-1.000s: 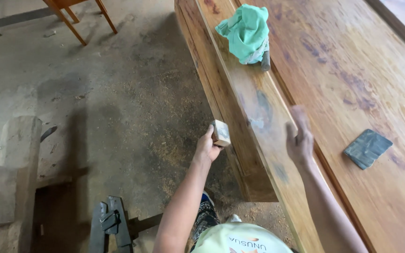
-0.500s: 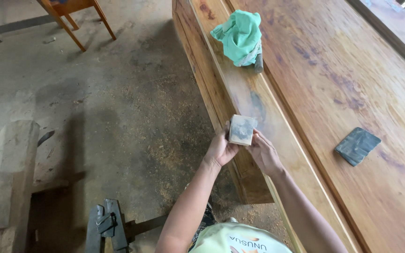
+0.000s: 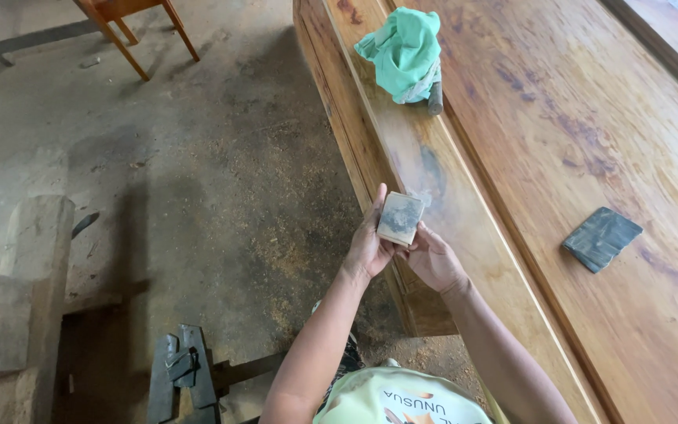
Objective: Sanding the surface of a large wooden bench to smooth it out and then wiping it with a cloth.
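Both my hands hold a small sanding block [image 3: 400, 218], a pale rectangle with a grey, dusty face turned up. My left hand [image 3: 369, 245] grips its left side with the thumb along the edge. My right hand [image 3: 431, 259] supports it from below and to the right. The block hovers over the edge of a long wooden panel [image 3: 464, 235] that has a raised rim and a smudged grey patch just beyond the block.
A green cloth [image 3: 405, 52] lies bunched on the panel's rim farther away. A folded dark sheet of sandpaper [image 3: 602, 238] rests on the wide board [image 3: 590, 110] at right. Sawdust covers the concrete floor; a black clamp [image 3: 182, 373] and a wooden post [image 3: 29, 275] stand at left.
A second ago only my left hand held the block while my right was raised and blurred. My right hand has since come in under the block, which now faces up.
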